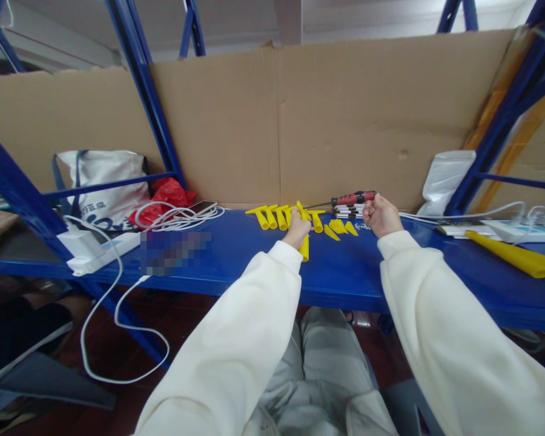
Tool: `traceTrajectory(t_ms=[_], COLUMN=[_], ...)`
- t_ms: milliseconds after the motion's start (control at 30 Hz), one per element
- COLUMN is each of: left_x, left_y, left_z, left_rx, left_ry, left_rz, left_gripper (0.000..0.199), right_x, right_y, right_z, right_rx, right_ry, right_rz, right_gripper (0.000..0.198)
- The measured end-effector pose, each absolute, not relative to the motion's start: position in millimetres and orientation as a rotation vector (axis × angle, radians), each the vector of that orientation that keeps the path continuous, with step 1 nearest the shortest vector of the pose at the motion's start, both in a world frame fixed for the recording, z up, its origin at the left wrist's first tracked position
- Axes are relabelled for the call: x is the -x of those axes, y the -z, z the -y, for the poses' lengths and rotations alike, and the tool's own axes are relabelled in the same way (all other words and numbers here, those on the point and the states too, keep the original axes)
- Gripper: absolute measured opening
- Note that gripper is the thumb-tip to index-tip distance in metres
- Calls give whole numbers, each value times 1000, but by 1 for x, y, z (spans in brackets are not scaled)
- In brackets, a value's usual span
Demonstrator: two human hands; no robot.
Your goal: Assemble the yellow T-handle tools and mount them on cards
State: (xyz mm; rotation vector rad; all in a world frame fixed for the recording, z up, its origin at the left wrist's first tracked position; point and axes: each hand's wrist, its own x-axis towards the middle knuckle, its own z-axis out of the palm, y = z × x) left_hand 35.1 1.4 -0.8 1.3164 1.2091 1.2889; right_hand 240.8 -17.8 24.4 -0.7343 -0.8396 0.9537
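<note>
My left hand point(298, 231) is closed around a yellow T-shaped plastic part point(304, 249), held just above the blue table. In my right hand point(383, 215) is a screwdriver point(352, 198) with a dark red and black handle, gripped at the handle's end. Its shaft points left and reaches the top of the held part; whether the tip touches it I cannot tell. Behind my left hand stands a row of similar yellow T-shaped parts point(266, 220). Between my hands lie several small flat yellow pieces point(339, 227) and some small dark-and-white bits.
A stack of white items with dark marks point(347, 211) lies behind the small pieces. Coiled white cables point(181, 215), a red bag point(168, 194) and a white tote bag point(106, 184) are left. A rolled yellow sheet point(513, 253) and power strip point(522, 231) are right. Cardboard point(336, 121) walls the back.
</note>
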Motion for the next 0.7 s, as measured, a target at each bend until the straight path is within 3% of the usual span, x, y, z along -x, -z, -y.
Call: traceTrajectory(t_ms=[167,700], left_x=[-35,-35], left_y=[1,0], left_z=[-2,0], left_rx=[-1320,-1325], left_ry=[-1243,-1231], left_rz=[-1257,-1243], left_gripper=[50,53], right_x=[-244,-243], right_y=[-21,-22], right_z=[16,25], right_rx=[751,798], right_ry=[-939,-920], right_rz=[876,855], right_gripper=[38,55])
